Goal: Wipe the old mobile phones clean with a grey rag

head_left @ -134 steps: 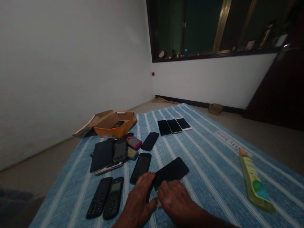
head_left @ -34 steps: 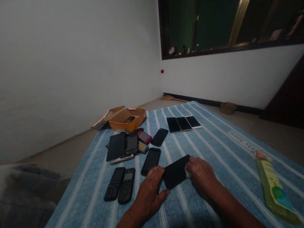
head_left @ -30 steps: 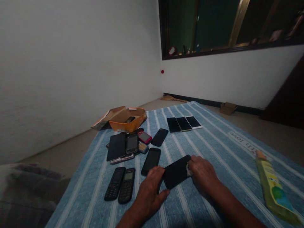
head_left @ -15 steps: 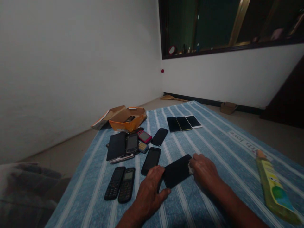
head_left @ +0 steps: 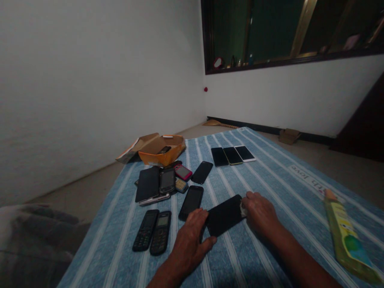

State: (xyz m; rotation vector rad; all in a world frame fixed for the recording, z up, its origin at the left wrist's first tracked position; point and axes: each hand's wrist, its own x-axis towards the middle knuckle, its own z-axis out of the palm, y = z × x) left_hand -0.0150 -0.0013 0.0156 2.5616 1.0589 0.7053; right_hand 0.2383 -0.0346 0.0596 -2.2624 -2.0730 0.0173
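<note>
A black smartphone [head_left: 224,215] lies face down or dark side up on the blue striped cloth [head_left: 264,260], and I cannot tell which. My left hand [head_left: 190,243] grips its left end, with the thumb along the lower edge. My right hand [head_left: 261,213] presses a small white wipe [head_left: 243,210] against the phone's right end. Just left of my left hand lies another black smartphone [head_left: 191,203]. Two black keypad phones [head_left: 152,231] sit side by side beyond it.
A heap of phones [head_left: 159,184] lies farther up the cloth, and three smartphones [head_left: 232,156] form a row near its far edge. An open cardboard box [head_left: 160,150] sits behind the heap. A yellow-green packet [head_left: 349,240] lies at the right. Walls bound the far side.
My right hand has slid slightly up and right along the phone's end, showing more of the white wipe. My left hand and the phone have barely moved.
</note>
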